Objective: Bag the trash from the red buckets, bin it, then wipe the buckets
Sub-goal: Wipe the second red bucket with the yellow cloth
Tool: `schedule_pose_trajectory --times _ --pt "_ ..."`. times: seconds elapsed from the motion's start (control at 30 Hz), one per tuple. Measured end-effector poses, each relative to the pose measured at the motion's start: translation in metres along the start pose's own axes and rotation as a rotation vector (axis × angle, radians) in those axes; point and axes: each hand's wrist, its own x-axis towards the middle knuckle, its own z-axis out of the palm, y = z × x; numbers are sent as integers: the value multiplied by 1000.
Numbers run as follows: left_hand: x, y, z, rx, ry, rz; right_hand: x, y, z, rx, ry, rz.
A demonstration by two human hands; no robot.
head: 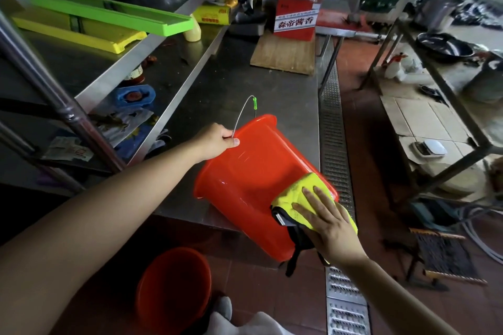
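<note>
Wiping step: the left hand [217,140] pinched the bucket [253,185] rim at 10 o'clock — the right hand [325,221], fingers flat, pressed a cloth [296,193] at 4; next probably inside.

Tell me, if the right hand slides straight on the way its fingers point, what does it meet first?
The right hand lies flat on the yellow cloth, fingers pointing up and left along the tilted red bucket. Going on, it would probably cross the bucket's outer wall toward the left hand pinching the wire handle; depth is unclear.
</note>
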Motion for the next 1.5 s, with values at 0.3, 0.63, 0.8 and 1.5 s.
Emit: schedule_pose_trajectory --times 0.3,0.63,0.8,1.5 --pt "-9 -10 -2 46 31 72 133 -24 13 60 -110 -9" --pt "-10 -12 -2 22 66 63 120 -7 11 126 -67 -47" --pt "-11 -17 1 -9 26 26 22 30 -1 174 -19 20" --pt "-19 -28 4 -52 80 -3 203 -2 22 254 -131 81"
